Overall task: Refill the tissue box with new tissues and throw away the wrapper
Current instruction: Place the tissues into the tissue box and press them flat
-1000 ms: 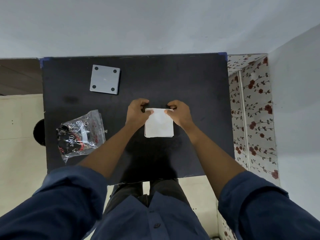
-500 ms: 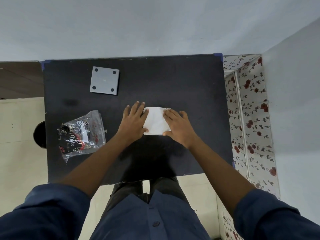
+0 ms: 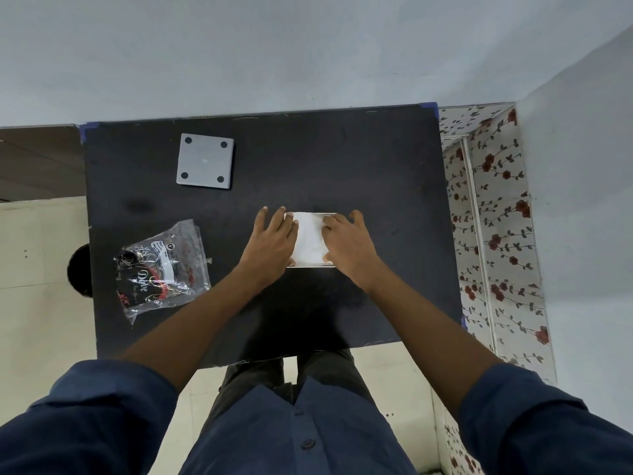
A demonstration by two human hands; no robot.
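A white stack of tissues lies in the middle of the black table, with a thin pale edge showing along its near side. My left hand rests flat on its left half, fingers spread. On the right half lies my right hand, also flat. Neither hand grips the stack. The crumpled clear and black wrapper sits on the table's left side, apart from both hands. A grey square plate with dark dots at its corners lies at the back left.
The table's back edge meets a pale wall. A floral-patterned surface stands close along the right edge. A dark round object sits on the floor beside the left edge. My legs are at the front edge.
My fingers were pinching the far edge of the tissues. Both hands have since flattened and slid onto the stack, covering more of it from each side.
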